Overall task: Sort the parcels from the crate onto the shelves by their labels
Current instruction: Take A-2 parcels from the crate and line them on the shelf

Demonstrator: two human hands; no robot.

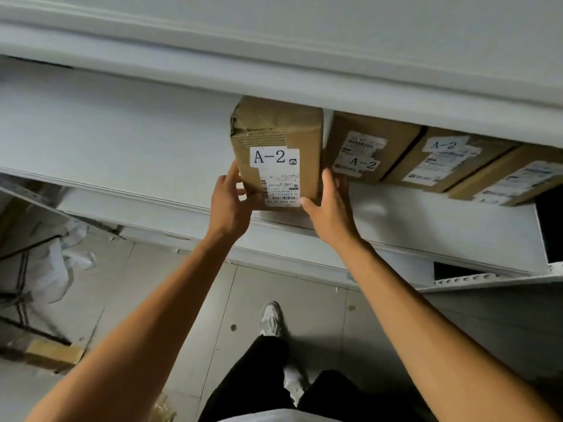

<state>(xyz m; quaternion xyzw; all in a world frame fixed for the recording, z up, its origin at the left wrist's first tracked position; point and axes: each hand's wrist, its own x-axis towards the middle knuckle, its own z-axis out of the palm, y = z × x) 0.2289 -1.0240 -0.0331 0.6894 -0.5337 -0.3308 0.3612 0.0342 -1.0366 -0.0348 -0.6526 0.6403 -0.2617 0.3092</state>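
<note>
- White metal shelf (426, 220) carries four brown parcels in one row.
- Nearest parcel (275, 150), labelled A-2, stands upright at the shelf's front edge, 12 o'clock from the person.
- Left hand (229, 202) and right hand (330, 205) clasp its two sides.
- Three other parcels (370, 150) lie at its 3 o'clock; two show A-2 labels.
- One white sack (36, 269) lies on the floor, 9 o'clock.

Parcel (275, 147) stands on shelf (122, 153), left of three boxes (368, 150).
</note>
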